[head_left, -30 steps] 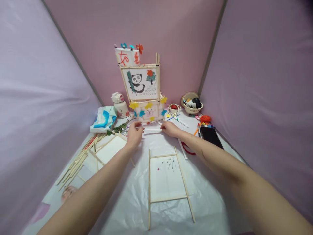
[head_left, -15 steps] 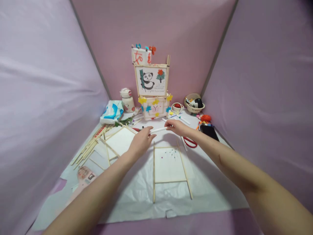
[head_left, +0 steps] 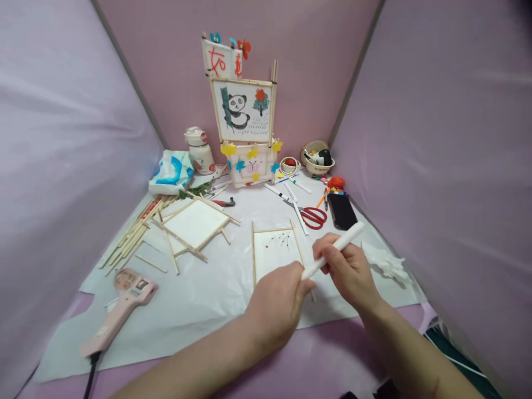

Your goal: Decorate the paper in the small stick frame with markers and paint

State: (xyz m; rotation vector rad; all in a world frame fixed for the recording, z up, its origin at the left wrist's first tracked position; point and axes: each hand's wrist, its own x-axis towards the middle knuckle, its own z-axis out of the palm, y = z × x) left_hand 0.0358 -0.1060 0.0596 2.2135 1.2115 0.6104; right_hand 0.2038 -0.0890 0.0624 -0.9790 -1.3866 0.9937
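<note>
White marker pen (head_left: 343,241) slants above the paper-covered table (head_left: 211,299), lower end gripped by left hand (head_left: 278,302), barrel pinched by right hand (head_left: 349,269); any pull or twist best kept along its axis. Left hand hides part of stick-framed panel (head_left: 272,255); red-handled scissors (head_left: 315,218) beyond, crumpled tissue (head_left: 384,263) rightward.
</note>
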